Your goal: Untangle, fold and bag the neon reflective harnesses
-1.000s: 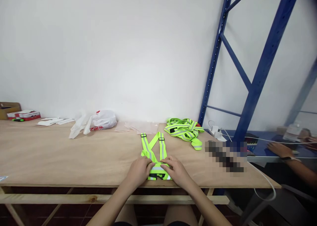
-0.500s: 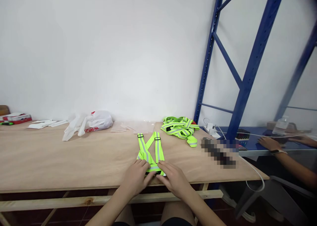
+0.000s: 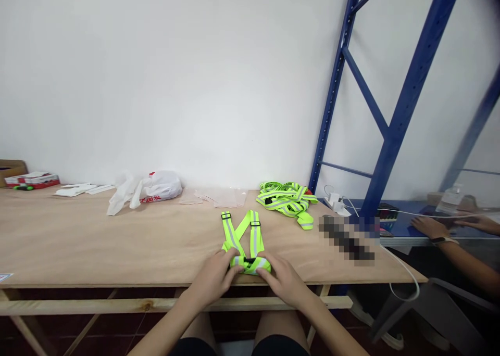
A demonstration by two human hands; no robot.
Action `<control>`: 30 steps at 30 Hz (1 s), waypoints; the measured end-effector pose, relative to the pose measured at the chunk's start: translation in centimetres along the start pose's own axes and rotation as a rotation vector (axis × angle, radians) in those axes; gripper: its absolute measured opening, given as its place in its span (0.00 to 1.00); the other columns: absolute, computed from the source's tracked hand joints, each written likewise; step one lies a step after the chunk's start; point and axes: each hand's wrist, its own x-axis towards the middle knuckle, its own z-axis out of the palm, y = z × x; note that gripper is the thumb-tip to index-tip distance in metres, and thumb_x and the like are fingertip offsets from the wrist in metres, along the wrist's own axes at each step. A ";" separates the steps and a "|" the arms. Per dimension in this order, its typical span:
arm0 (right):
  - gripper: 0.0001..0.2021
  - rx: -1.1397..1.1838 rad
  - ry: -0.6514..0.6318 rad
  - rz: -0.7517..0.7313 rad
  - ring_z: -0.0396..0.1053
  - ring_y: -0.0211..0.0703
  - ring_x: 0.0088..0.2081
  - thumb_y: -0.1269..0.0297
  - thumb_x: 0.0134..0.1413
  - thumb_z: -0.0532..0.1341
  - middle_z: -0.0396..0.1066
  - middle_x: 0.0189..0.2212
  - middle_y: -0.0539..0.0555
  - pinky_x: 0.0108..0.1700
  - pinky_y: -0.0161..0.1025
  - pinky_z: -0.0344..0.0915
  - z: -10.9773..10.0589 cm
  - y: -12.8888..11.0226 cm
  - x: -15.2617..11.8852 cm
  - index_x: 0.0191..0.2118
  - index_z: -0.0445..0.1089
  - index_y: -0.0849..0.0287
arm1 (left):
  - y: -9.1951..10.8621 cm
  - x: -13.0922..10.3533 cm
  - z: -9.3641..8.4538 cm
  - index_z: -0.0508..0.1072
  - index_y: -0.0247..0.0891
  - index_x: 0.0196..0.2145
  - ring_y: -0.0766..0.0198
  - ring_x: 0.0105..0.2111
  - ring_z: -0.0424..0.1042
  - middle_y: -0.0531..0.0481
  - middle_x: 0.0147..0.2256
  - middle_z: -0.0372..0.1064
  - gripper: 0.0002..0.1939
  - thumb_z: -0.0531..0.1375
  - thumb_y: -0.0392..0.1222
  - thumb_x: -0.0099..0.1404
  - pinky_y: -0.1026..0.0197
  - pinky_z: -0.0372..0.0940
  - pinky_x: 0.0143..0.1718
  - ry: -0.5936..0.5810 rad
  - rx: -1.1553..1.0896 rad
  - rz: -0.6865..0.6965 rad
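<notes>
A neon-yellow reflective vest [image 3: 255,240] of straps with grey stripes lies near the table's front edge. Its two shoulder straps, each with a black buckle, stretch away from me and cross. The near end is folded into a thick bundle, with a bit of black showing in its middle. My left hand [image 3: 219,275] grips the bundle's left end, thumb in front and fingers behind. On the right end, my right hand [image 3: 283,278] pinches it the same way. Fingertips of both hands are partly hidden by the fabric.
More neon-yellow reflective straps [image 3: 287,197] lie heaped behind to the right. Clear plastic bags [image 3: 224,197] and a white carrier bag [image 3: 162,186] rest along the wall. A blue rack post [image 3: 386,137] rises at right, where another person's hand [image 3: 427,227] lies on a blue surface.
The vest's near end has been turned over into a thicker roll, and my hands have moved apart toward its two ends. The view has shifted slightly left.
</notes>
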 end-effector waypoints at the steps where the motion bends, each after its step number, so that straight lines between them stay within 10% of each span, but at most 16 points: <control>1: 0.11 0.054 0.000 0.029 0.75 0.49 0.43 0.61 0.64 0.56 0.78 0.43 0.57 0.46 0.42 0.71 0.0 0.3 0.5 0.48 0.71 0.57 | -0.2 0.5 -0.1 0.70 0.38 0.45 0.54 0.41 0.72 0.44 0.39 0.75 0.10 0.53 0.44 0.73 0.56 0.65 0.43 0.002 -0.031 -0.020; 18: 0.14 -0.273 0.154 -0.025 0.72 0.51 0.47 0.65 0.64 0.57 0.74 0.45 0.60 0.49 0.47 0.71 1.7 4.0 3.5 0.52 0.73 0.57 | -1.8 5.2 1.7 0.72 0.37 0.43 0.55 0.46 0.69 0.45 0.44 0.72 0.09 0.52 0.38 0.73 0.55 0.61 0.47 0.031 0.203 -0.157; 24: 0.16 -0.308 0.065 -0.194 0.74 0.47 0.42 0.75 0.63 0.52 0.77 0.41 0.57 0.44 0.43 0.72 1.4 1.6 1.5 0.48 0.73 0.56 | -0.6 3.2 1.3 0.72 0.38 0.35 0.57 0.39 0.71 0.47 0.36 0.72 0.11 0.53 0.42 0.73 0.59 0.63 0.41 -0.006 0.210 -0.001; 30: 0.26 -0.320 -0.006 -0.205 0.71 0.54 0.54 0.64 0.54 0.67 0.73 0.54 0.62 0.55 0.47 0.69 0.8 0.3 -1.5 0.59 0.67 0.58 | 0.1 -1.2 0.6 0.69 0.43 0.55 0.52 0.50 0.72 0.44 0.52 0.71 0.24 0.67 0.42 0.62 0.55 0.68 0.50 -0.077 0.080 0.081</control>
